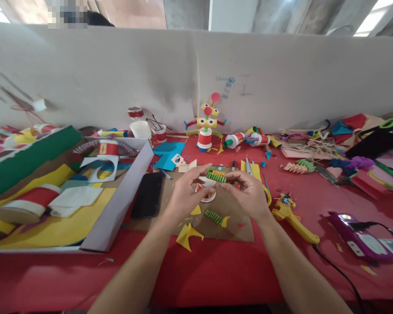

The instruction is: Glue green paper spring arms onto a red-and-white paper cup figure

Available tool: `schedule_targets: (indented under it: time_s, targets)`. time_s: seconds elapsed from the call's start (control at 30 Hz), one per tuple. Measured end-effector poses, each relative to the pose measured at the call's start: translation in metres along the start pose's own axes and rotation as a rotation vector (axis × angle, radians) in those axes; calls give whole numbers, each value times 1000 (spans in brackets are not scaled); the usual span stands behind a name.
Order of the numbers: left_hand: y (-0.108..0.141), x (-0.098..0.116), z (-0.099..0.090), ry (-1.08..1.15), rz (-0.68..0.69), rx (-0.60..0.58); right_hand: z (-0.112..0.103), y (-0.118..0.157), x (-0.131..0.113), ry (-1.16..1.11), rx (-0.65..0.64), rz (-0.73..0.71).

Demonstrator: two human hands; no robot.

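A green accordion-folded paper strip (216,175) is stretched between my two hands, above the brown cardboard mat (183,226). My left hand (187,192) has its thumb and index finger around the strip's left end. At the right end, my right hand (247,194) pinches the strip with its fingertips. Behind and just below the strip stands a red-and-white paper cup (208,196), partly covered by my left fingers. A second green folded strip (213,216) with a yellow paper piece (225,221) at its end lies on the mat, closer to me.
Left of the mat are a black phone (147,195) and a box (101,218) of paper and cups. A finished cup figure (205,138) stands at the back. On the right lie a yellow glue gun (294,222), a purple device (360,237) with cables, and paper scraps.
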State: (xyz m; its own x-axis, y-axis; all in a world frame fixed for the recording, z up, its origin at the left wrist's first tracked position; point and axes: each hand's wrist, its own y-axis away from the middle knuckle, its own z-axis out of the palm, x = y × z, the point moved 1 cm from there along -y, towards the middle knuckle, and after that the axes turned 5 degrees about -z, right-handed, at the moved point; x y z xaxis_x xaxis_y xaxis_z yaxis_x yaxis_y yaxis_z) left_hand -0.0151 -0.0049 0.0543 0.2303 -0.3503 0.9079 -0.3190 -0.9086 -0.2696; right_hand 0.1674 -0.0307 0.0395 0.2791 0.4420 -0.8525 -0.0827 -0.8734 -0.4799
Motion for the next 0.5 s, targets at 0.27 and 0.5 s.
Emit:
schedule_targets:
  time_s: [0.27, 0.5]
  targets:
    - [-1, -6, 6, 316, -153, -12, 6, 3, -10, -125, -64, 51]
    - [1, 0, 6, 458, -138, 32, 4, 2, -10, -161, -81, 74]
